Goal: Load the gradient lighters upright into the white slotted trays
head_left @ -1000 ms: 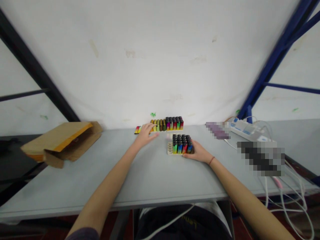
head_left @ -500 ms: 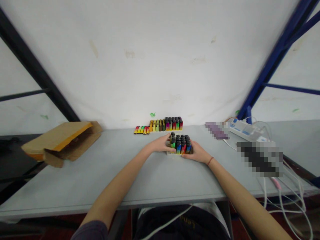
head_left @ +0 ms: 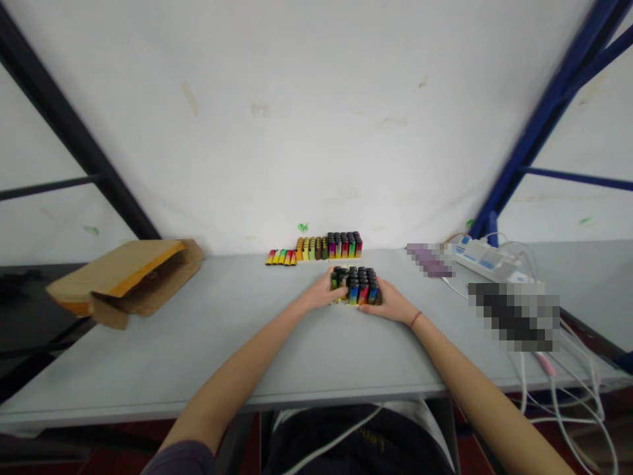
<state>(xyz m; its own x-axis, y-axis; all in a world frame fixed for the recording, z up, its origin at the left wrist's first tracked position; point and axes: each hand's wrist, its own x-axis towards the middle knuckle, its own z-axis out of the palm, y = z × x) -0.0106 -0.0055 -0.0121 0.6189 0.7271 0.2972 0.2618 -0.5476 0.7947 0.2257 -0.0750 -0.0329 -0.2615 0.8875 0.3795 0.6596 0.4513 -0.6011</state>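
Grey table (head_left: 148,369); open cardboard box (head_left: 126,280) lying on its side at the table's far left corner, partly overhanging; row of coloured lighters (head_left: 316,249) at the middle of the table's far edge, leftmost few lying down, the rest upright; white wall (head_left: 316,132) behind the table; white power strip (head_left: 482,258) at the table's far right; white cables (head_left: 558,389) trailing off its right end; black frame (head_left: 74,138) beyond the table's left; blue frame (head_left: 544,125) beyond its right; purple blurred patch (head_left: 429,258) and dark blurred patch (head_left: 514,316) on the table's right part, contents not discernible.

Two pixelated items (head_left: 514,316) rt of lighter block (head_left: 357,285): can't ID.
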